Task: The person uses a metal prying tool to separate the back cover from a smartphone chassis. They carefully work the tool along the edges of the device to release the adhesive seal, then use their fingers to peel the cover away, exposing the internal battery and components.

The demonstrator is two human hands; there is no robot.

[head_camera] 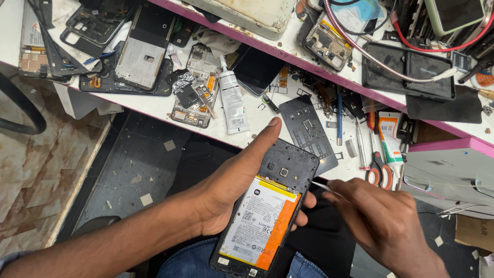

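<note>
Black opened phone point(267, 211) gripped in left hand point(226, 190), long axis up-right, camera end away; right hand point(381, 221) pinching tweezers point(321, 186)

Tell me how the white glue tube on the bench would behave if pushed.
The white glue tube looks soft-walled, so it would probably dent. Lying flat, with a flattened end, it would likely slide rather than roll. It seems light, and could nudge the loose phone parts beside it.

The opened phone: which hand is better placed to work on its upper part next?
Probably the right hand: it holds thin tweezers whose tip already touches the phone at its upper right edge. The left hand is busy cradling the phone from below.
</note>
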